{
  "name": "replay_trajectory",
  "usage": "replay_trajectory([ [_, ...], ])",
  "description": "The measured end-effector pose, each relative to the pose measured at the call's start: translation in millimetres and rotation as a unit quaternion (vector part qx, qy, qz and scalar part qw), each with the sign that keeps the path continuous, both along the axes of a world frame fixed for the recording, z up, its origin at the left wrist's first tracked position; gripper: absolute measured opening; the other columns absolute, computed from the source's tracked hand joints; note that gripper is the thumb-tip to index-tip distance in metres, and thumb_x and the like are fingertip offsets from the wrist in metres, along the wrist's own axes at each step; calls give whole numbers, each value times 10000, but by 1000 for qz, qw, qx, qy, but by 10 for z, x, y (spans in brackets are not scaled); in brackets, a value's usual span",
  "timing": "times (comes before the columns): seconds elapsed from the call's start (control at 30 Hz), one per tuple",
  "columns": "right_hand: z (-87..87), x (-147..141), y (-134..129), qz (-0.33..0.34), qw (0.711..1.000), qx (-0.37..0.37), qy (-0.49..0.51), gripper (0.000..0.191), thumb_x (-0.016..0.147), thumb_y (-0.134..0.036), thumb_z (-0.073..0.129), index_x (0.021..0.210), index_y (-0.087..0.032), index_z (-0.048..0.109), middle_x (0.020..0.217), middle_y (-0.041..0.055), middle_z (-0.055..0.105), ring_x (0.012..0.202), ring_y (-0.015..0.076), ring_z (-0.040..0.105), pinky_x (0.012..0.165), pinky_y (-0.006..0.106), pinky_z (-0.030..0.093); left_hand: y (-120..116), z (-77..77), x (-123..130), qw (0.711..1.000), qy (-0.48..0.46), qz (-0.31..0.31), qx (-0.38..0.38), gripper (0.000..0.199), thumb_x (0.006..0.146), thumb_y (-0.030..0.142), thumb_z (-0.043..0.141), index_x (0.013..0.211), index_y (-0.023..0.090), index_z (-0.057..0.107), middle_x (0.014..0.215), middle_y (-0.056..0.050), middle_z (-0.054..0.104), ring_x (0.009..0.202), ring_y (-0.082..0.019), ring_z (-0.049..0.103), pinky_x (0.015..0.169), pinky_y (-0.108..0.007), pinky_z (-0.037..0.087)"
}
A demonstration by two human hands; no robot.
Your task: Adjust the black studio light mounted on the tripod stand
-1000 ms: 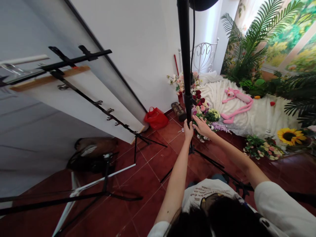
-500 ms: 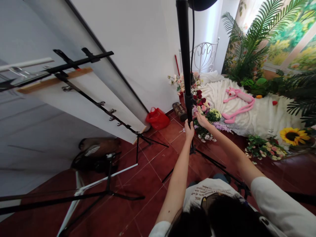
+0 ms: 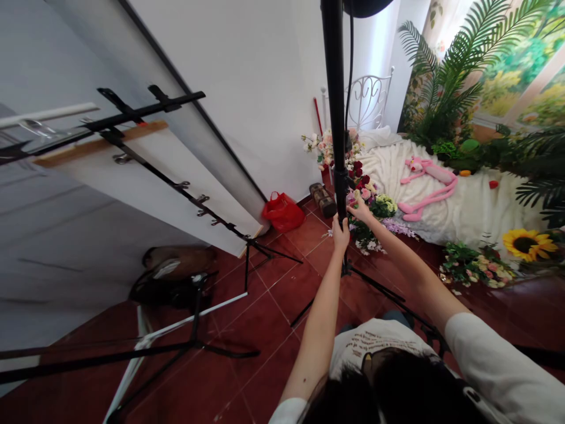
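A black light stand pole (image 3: 334, 88) rises in front of me, tilted a little in the view, with a collar (image 3: 341, 178) partway up. My left hand (image 3: 341, 233) is wrapped around the pole below this collar. Just right of the pole and slightly higher is my right hand (image 3: 361, 210), its fingers apart and pointing at the pole by the collar. Whether its fingertips touch the stand I cannot tell. A black cable (image 3: 349, 76) hangs along the upper pole. Part of a dark lamp head (image 3: 368, 6) shows at the top edge.
Artificial flowers (image 3: 365, 191) stand close behind my right hand. A white-draped bed (image 3: 379, 168) holds a pink plush toy (image 3: 435, 171). To the left are a white board (image 3: 207, 227) clipped on a black bar, a red bag (image 3: 283, 212) and another stand's legs (image 3: 225, 352) on the tiles.
The view has shifted slightly, so the pole appears a little further right. My right hand's fingers have spread apart somewhat. My left hand keeps its hold on the pole.
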State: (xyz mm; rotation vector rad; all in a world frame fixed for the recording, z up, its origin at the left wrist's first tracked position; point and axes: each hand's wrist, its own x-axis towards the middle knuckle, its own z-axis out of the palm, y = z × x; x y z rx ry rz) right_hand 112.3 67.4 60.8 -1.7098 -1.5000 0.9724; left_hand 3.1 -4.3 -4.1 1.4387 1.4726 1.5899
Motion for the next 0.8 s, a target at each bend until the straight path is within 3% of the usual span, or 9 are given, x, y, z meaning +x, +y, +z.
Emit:
replay_trajectory([
  [0.1, 84, -30, 79, -22, 998, -32, -40, 161, 746, -213, 797, 814, -150, 665, 595, -8, 595, 600, 156, 611, 648, 259, 478, 2, -14, -4, 1000, 4, -2, 2, 640, 961, 659, 366, 1356, 178, 514, 1317, -173, 627, 1229, -244, 604, 1085, -386, 453],
  [0.2, 93, -61, 116, -33, 998, -46, -29, 173, 678, -115, 774, 618, -153, 616, 531, 6, 559, 662, 195, 634, 673, 277, 478, 10, -29, -6, 1000, 3, 0, 1, 639, 961, 660, 361, 1353, 179, 514, 1290, -170, 638, 1215, -248, 608, 1078, -396, 457],
  [0.33, -2, -87, 35, -40, 997, -44, 51, 15, 740, -167, 678, 730, -159, 670, 621, 4, 642, 704, 170, 646, 685, 261, 491, 11, -17, -6, 1000, 2, -3, 5, 634, 957, 666, 360, 1334, 182, 521, 1254, -167, 650, 1210, -256, 608, 1070, -407, 462],
  [0.4, -71, -89, -33, -38, 989, -35, 139, 112, 771, -203, 628, 857, -177, 695, 716, -4, 695, 748, 145, 654, 711, 246, 496, 2, 3, -9, 1000, 2, -9, 8, 610, 963, 655, 361, 1324, 190, 523, 1238, -160, 656, 1216, -253, 606, 1071, -405, 463],
  [0.53, -210, -82, -147, -49, 929, -23, 366, 187, 758, -307, 666, 918, -212, 685, 762, -18, 726, 816, 138, 670, 808, 266, 498, -17, 40, -17, 1000, 4, -17, 14, 551, 976, 620, 372, 1298, 202, 532, 1199, -145, 670, 1179, -238, 623, 1053, -393, 475],
  [0.8, -350, -207, -448, -39, 813, -40, 579, 267, 770, -495, 718, 846, -247, 654, 794, -10, 740, 892, 183, 703, 802, 277, 540, -15, 40, -9, 1000, -1, -15, 16, 566, 978, 623, 354, 1293, 190, 538, 1224, -163, 666, 1170, -240, 637, 1047, -406, 489],
])
